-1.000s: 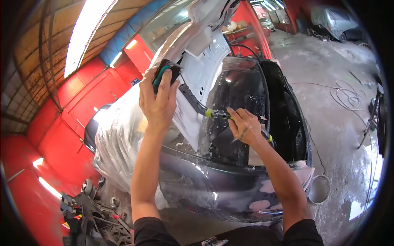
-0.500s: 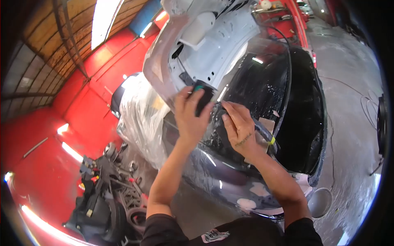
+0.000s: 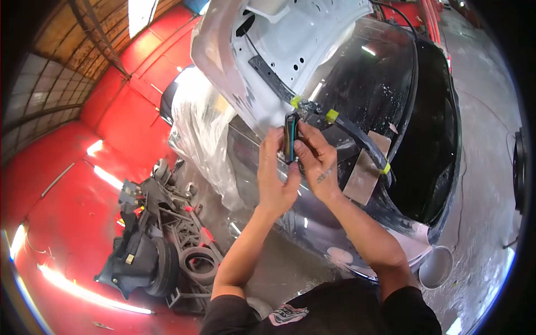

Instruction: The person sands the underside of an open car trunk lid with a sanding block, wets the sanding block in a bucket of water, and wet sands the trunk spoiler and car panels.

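Between my hands, above the car's rear corner, a small black sanding block (image 3: 291,138) stands on edge, a teal stripe along its side. My left hand (image 3: 276,176) grips its left side, fingers behind and thumb near the bottom. My right hand (image 3: 318,159) closes on the right side, with thumb and fingers pressed against it. Part of the block is hidden by the fingers. Just beyond lies the dark, wet-looking rear window (image 3: 357,72) of the car. Left of it rises the raised white trunk lid (image 3: 273,50), with sanded patches along its edge.
A brown flat piece (image 3: 363,178) rests on the car by a dark strip with yellow tape (image 3: 333,116). Clear plastic sheeting (image 3: 201,134) drapes the left side. Car parts and a tire (image 3: 199,264) lie at lower left. A bucket (image 3: 436,268) stands at right.
The sanding block has been turned from lying flat in my left hand to upright on edge. My right hand has come over and taken hold of it too. The view has shifted.
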### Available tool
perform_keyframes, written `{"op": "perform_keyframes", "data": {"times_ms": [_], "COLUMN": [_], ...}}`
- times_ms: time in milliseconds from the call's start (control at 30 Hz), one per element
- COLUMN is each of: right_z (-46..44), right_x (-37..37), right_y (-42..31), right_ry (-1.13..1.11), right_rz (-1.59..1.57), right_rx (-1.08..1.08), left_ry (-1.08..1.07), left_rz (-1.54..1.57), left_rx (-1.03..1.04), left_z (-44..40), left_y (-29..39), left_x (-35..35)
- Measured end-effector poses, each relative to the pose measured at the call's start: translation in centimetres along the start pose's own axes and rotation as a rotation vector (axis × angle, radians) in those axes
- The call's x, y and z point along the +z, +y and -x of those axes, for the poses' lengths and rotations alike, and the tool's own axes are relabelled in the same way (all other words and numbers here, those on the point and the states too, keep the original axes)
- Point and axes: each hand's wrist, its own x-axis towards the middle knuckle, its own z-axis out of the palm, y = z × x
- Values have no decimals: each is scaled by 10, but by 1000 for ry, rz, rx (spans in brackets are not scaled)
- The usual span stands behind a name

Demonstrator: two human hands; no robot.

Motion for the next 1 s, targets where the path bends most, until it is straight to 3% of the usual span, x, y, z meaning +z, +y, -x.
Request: {"op": "perform_keyframes", "data": {"times_ms": [67,167,233,267,433,533,733,933,1000], "right_z": [2,13,15,12,20,16,-4,-55,-76], "right_x": [-2,5,17,18,50,65,86,93,89], "right_y": [2,2,-2,9,24,33,37,13,6], "right_ry": [-61,-134,-162,-195,-147,-92,-14,165,116], "right_rz": [40,140,128,263,365,438,473,419,576], "right_rx": [-38,-70,-59,-229,-258,-325,-408,-414,-647], "left_ry": [-15,-28,-58,-77,-223,-287,-269,-9,1], "left_rz": [296,443,422,418,486,528,488,298,263], "left_rx": [-213,-386,-322,-322,-403,-345,-291,-158,-144], "left_z": [-1,-7,-16,-18,-30,-40,-57,-101,-116], "left_y": [2,-24,-29,-28,-60,-71,-80,-69,-79], "left_x": [-17,-38,-51,-58,-88,-97,-106,-106,-98]}}
